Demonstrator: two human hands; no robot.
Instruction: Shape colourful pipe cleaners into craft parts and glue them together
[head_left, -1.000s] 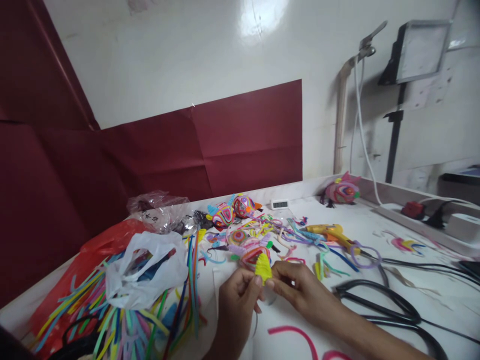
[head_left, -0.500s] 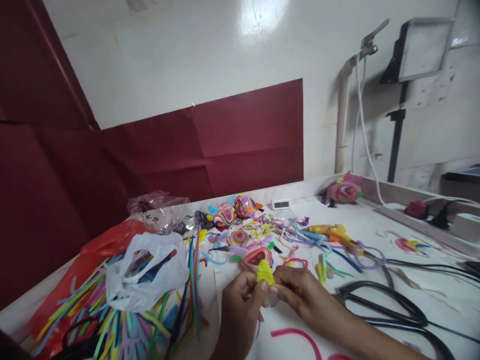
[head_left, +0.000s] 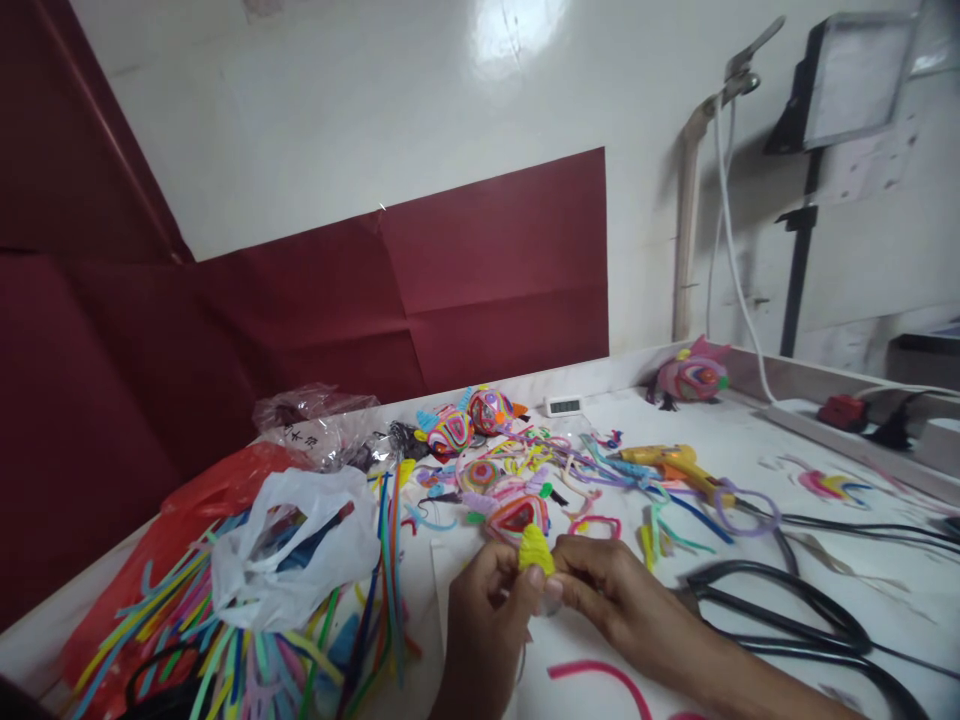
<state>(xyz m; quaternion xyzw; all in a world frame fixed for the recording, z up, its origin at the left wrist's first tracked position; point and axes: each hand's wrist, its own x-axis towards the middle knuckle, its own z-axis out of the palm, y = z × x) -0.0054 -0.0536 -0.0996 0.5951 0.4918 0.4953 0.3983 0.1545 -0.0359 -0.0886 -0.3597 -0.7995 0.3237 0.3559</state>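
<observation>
Between my two hands is a small yellow coiled pipe-cleaner piece (head_left: 535,550), narrowing to a rounded top. My left hand (head_left: 491,605) pinches it from the left with thumb and fingers. From the right, my right hand (head_left: 611,590) grips its lower edge, the thumb beside the left thumb. Something pale shows beneath the fingers, too blurred to name. Just beyond the hands lies a multicoloured pipe-cleaner fish (head_left: 517,512). A pink pipe cleaner (head_left: 607,672) curves on the table below the right wrist.
Large black-handled scissors (head_left: 780,600) lie right of my right arm. Farther back is a yellow glue gun (head_left: 667,462) with its cable. Loose pipe cleaners (head_left: 262,665) and a white plastic bag (head_left: 296,545) fill the left side. A power strip (head_left: 817,425) stands at the right edge.
The yellow piece and both hands sit slightly lower and farther right in the picture. My grip looks much the same, and the view has shifted a little.
</observation>
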